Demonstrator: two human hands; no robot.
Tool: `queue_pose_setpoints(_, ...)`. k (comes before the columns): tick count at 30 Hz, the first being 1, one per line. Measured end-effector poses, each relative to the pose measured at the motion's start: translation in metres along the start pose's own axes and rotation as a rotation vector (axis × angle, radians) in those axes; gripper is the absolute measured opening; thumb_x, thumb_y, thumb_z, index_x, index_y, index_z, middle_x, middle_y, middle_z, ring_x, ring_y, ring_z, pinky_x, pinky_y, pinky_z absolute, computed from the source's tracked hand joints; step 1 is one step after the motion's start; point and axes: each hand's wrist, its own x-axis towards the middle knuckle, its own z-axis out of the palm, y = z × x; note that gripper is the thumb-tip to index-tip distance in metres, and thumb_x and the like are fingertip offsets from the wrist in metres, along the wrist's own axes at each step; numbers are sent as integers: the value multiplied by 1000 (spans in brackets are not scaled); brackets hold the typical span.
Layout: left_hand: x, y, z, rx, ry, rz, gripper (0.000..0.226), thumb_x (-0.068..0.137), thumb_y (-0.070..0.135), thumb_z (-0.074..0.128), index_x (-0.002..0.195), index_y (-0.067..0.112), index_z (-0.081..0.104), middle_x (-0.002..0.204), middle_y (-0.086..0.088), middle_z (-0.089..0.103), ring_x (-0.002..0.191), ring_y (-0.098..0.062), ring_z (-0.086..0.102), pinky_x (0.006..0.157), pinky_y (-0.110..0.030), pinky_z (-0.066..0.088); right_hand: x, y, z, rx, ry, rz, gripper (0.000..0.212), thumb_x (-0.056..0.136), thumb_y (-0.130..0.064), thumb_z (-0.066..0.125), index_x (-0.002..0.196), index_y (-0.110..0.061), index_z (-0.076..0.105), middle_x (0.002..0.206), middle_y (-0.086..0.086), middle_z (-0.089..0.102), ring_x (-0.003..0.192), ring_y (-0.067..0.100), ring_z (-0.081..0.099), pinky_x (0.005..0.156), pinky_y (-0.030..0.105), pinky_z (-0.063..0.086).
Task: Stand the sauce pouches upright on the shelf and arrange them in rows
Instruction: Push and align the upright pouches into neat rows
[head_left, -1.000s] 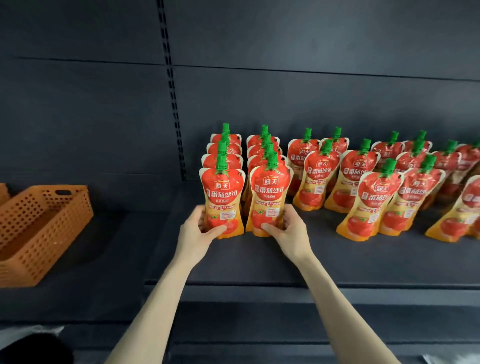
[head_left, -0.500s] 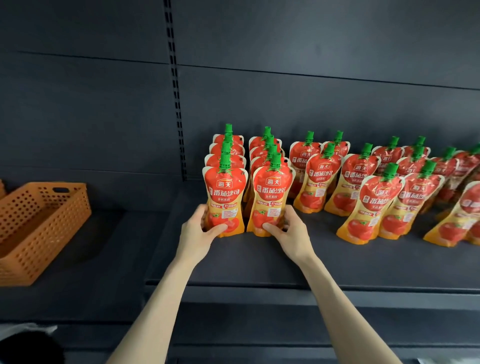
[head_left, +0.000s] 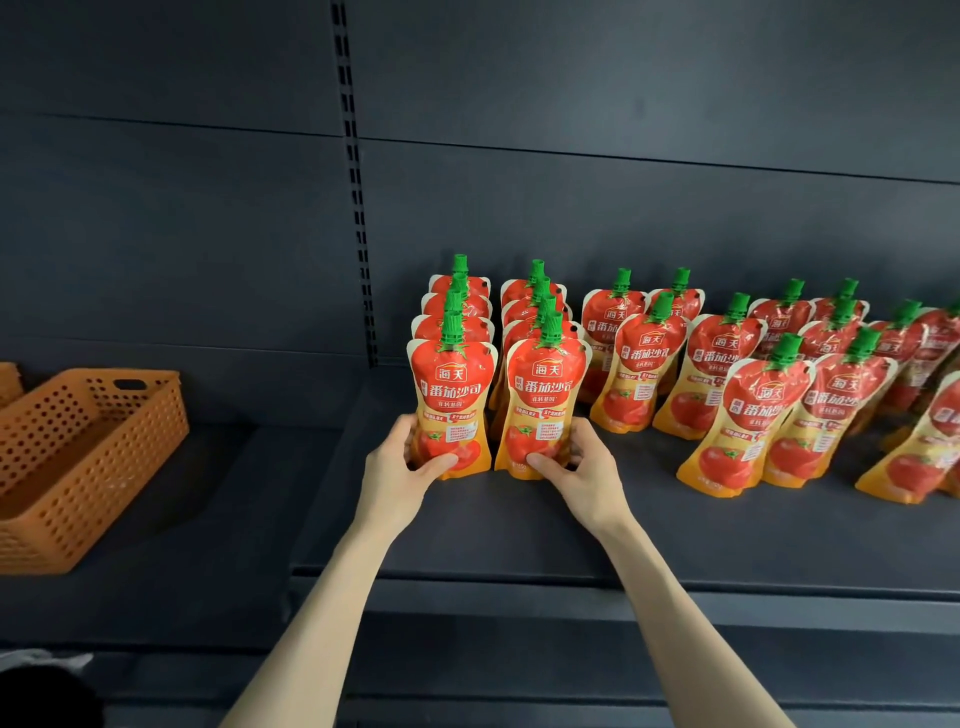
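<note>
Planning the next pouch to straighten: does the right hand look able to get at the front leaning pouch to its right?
Likely yes, once freed: the right hand grips an upright pouch, but only bare shelf lies between it and the leaning pouch.

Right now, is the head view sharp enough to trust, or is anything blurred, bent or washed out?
Head view, centre: the front-left pouch in the left hand and the front-right pouch in the right hand are sharp, labels legible. Head view, far right: the edge pouches are smeared. Head view overall: wide-angle distortion slants the slotted upright and the shelf edge; lighting dim, even, no harsh glare.
</note>
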Motion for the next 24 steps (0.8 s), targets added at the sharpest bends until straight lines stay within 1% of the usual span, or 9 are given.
queue_pose_setpoints(4, 2, -2, 0, -2, -14, -10, 50, 80, 24, 71, 123, 15, 47, 117, 4, 59, 103, -9, 56, 76, -11, 43, 0, 0, 0, 10, -4, 2, 36, 82, -16, 70, 113, -16, 50, 107, -8, 60, 92, -4, 56, 71, 0, 43)
queue_pose_setpoints(6, 3, -3, 0, -3, -23, -15, 50, 80, 24, 71, 123, 16, 47, 119, 3, 59, 104, -8, 56, 76, -11, 43, 0, 0, 0, 14, -4, 1, 36, 82, -16, 70, 112, -16, 50, 106, -8, 60, 92, -5, 56, 71, -1, 43)
queue_pose_setpoints(14, 4, -4, 0, -14, -39, -28, 50, 81, 24, 70, 124, 17, 46, 120, 4, 59, 106, -9, 56, 84, -21, 45, -1, -2, -1, 10, -3, 5, 39, 83, -18, 70, 116, -15, 50, 109, -7, 60, 94, -2, 57, 71, 3, 46)
queue_pose_setpoints(18, 3, -3, 0, -14, -31, -29, 50, 80, 25, 71, 122, 18, 46, 115, 8, 57, 103, -8, 56, 81, -18, 45, -2, -3, -1, 9, 1, 5, 38, 82, -17, 70, 115, -14, 51, 108, -7, 61, 94, 1, 58, 71, 2, 45)
queue_pose_setpoints(21, 2, -4, 0, -7, -30, -31, 51, 79, 26, 72, 122, 18, 45, 114, 9, 56, 101, -7, 56, 76, -14, 44, -3, -4, -1, -9, 5, 9, 40, 82, -18, 70, 116, -14, 50, 108, -8, 60, 92, -2, 57, 70, 2, 44)
queue_pose_setpoints(24, 1, -4, -1, -6, -39, -49, 56, 79, 26, 72, 126, 19, 42, 115, 11, 54, 101, -6, 54, 76, -13, 43, -4, -6, -1, -5, 12, 14, 40, 81, -17, 71, 116, -13, 51, 108, -7, 61, 92, -1, 58, 70, 2, 45)
